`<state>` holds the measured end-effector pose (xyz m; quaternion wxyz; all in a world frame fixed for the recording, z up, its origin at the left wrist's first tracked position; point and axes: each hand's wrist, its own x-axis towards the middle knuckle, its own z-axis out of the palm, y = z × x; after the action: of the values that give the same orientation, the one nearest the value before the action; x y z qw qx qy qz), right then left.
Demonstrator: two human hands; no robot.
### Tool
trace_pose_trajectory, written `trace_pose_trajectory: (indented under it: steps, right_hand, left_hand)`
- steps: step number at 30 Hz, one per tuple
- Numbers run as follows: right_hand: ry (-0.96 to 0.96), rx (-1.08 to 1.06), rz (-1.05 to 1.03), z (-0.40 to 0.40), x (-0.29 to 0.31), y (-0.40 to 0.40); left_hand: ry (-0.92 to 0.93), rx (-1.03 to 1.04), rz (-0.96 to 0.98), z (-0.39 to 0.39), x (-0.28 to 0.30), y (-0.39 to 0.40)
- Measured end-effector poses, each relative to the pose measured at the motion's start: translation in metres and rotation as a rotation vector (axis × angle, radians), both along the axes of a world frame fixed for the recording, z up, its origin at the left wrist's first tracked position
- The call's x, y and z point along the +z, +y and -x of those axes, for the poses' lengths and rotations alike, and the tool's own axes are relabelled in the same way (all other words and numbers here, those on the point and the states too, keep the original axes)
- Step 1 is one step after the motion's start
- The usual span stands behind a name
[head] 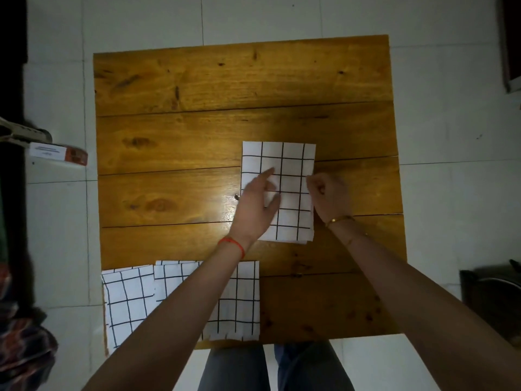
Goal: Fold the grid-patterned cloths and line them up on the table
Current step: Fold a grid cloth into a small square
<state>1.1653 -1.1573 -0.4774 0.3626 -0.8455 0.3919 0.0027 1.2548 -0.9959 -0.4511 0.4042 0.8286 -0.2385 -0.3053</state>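
Two flat grid cloths (180,297) at 7 o'clock on plank table (197,131), folded rectangular cloth (287,176) at centre, left hand (258,206) spread flat on it, right hand (327,196) curled, pinching its 3 o'clock edge.

Wooden plank table (197,131) on pale tiled floor. Folded grid cloth (290,165) lies right of centre; two more grid cloths (127,300) (239,300) at near-left edge, possibly overlapping.
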Motion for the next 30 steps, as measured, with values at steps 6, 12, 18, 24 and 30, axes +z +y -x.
trace_pose_trajectory:
  steps: [6, 12, 18, 24, 30]
  right_hand:
    - [0.142, -0.009, 0.078, -0.014, -0.013, -0.001]
    - [0.185, 0.131, 0.269, -0.022, -0.004, -0.005]
    - [0.149, 0.351, 0.432, -0.052, 0.007, 0.005]
    - [0.217, 0.779, 0.345, -0.093, 0.005, 0.034]
    - [0.311, 0.733, 0.363, -0.094, -0.001, 0.047]
  left_hand:
    - [-0.38, -0.186, -0.393, -0.035, -0.016, 0.027]
    - [-0.415, -0.463, -0.737, -0.034, -0.018, 0.034]
    - [-0.479, -0.41, -0.713, -0.027, -0.015, 0.026]
    - [-0.541, -0.419, -0.724, -0.053, -0.014, 0.005]
    - [-0.55, -0.554, -0.838, -0.069, -0.02, 0.002]
